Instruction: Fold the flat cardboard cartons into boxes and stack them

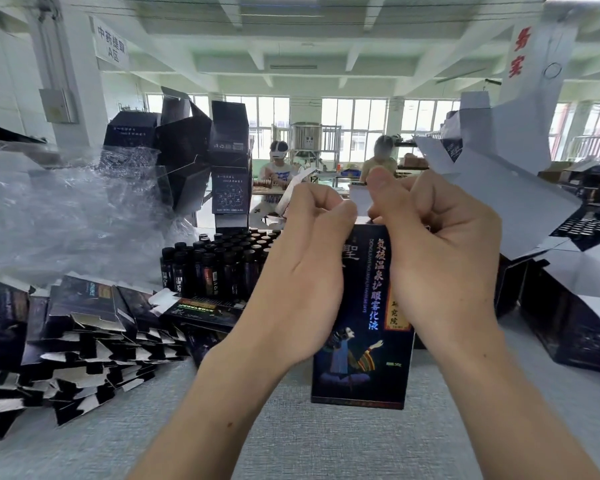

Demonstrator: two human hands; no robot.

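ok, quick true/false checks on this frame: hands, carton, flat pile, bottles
1. The left hand and the right hand both grip the top end of the carton. True.
2. The carton lies flat on its printed face. False: it stands upright, with its printed face towards the camera.
3. The flat cartons are piled to the right of the carton. False: the pile lies to its left.
4. The dark bottles stand in a group behind the left hand. True.
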